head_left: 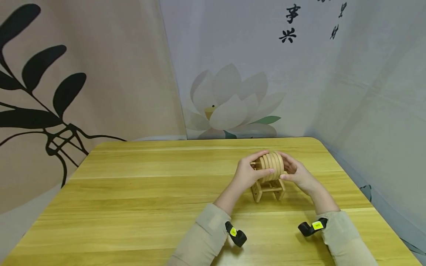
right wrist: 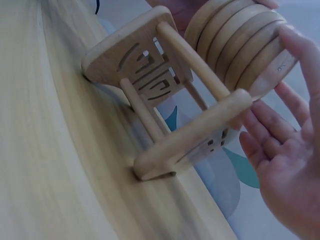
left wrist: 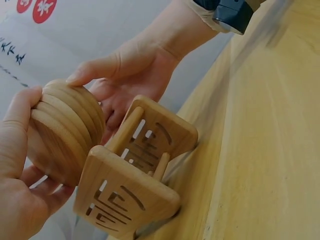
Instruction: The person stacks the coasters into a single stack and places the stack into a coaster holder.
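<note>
Between the two hands is a stack of several round wooden coasters [head_left: 273, 165], turned on edge. My left hand [head_left: 247, 173] grips the stack from the left, thumb on the near side and fingers round the far side. From the right, my right hand [head_left: 299, 176] holds the other end, its thumb at the rim in the right wrist view. Close under the coasters stands a wooden coaster rack [left wrist: 127, 195] with carved side panels joined by round rods. One panel overlaps the lower edge of the stack in the left wrist view. My left hand is mostly hidden behind the coasters in the right wrist view.
The rack stands on a wood-grain table [head_left: 139, 207], right of its middle. Behind the table hangs a printed cloth [head_left: 133, 74] with leaves, a lotus and characters. Black wrist cameras [head_left: 237, 234] sit on both light sleeves [head_left: 346, 236].
</note>
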A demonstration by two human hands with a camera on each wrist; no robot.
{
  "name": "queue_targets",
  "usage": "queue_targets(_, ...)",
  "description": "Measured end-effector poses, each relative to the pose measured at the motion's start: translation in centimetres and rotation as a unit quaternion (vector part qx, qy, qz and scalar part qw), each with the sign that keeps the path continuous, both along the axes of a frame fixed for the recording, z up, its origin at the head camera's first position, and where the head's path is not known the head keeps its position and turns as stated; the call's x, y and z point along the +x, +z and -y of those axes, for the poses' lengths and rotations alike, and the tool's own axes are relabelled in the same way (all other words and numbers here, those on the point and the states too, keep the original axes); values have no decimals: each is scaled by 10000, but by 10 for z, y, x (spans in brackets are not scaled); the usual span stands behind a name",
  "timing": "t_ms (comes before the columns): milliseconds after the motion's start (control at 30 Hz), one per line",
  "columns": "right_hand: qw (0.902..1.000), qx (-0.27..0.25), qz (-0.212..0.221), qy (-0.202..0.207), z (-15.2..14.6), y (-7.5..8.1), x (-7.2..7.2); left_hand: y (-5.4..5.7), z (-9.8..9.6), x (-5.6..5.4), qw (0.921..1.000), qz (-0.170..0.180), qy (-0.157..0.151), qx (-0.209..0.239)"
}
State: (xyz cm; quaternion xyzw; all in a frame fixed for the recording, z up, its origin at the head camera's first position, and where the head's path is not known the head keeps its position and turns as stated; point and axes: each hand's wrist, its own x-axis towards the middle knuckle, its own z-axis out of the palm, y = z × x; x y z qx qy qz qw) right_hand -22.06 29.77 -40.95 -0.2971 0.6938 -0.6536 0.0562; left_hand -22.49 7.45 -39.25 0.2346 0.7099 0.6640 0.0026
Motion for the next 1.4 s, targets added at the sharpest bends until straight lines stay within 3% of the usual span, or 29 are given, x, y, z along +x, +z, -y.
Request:
queue_targets(567, 9994, 67, -124, 316, -8, -8, -5, -8, -5, 3, 9994, -84, 120, -310)
queue_targets(1400, 9967, 773, -213, -85, -7, -11, -2, -25, -3, 1, 9997, -50, 124, -184)
